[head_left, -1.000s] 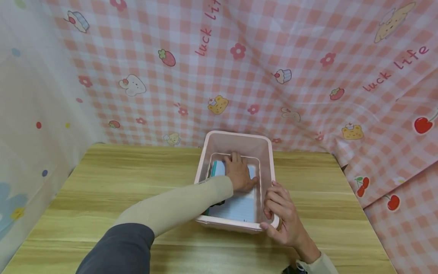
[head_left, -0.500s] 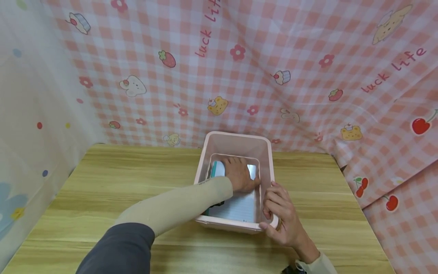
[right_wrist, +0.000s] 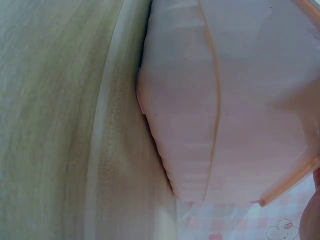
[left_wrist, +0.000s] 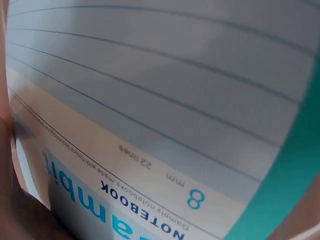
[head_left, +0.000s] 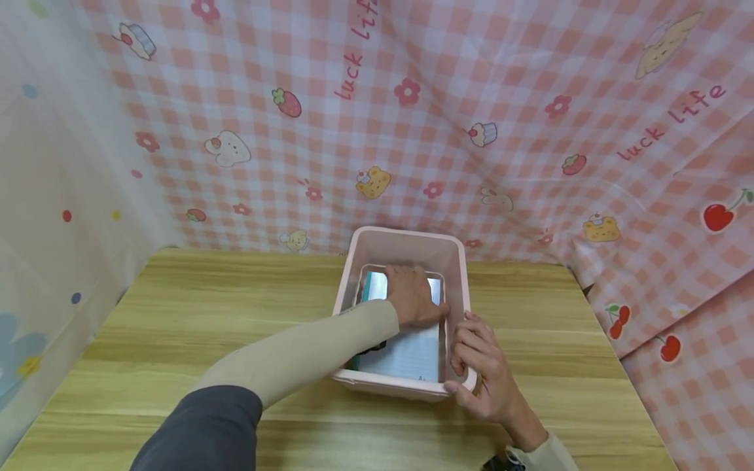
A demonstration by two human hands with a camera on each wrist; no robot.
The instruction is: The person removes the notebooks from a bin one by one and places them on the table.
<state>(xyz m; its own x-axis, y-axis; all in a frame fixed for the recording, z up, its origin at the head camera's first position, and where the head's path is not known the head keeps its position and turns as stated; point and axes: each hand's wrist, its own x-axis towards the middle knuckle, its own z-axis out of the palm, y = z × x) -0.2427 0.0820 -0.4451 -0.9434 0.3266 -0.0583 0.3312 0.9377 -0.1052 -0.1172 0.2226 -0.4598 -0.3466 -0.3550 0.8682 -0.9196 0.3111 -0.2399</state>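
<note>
A pink plastic storage bin stands at the table's back edge. Inside it lies a notebook with a pale lined cover and a teal spine; the left wrist view shows the printed cover close up. My left hand reaches down into the bin and rests on the notebook, back of the hand up, its forearm over the left wall. At the bin's near right corner my right hand grips the rim, thumb outside in front. In the right wrist view the bin's outer wall fills the middle.
The bin stands on a wood-grain table. Behind it hangs a pink checked curtain, close to the bin's far side. A pale curtain hangs at the left.
My left hand stays on the notebook, its fingers shifting slightly and the hand lying flatter. My right hand keeps its grip on the rim. The head view has drifted slightly.
</note>
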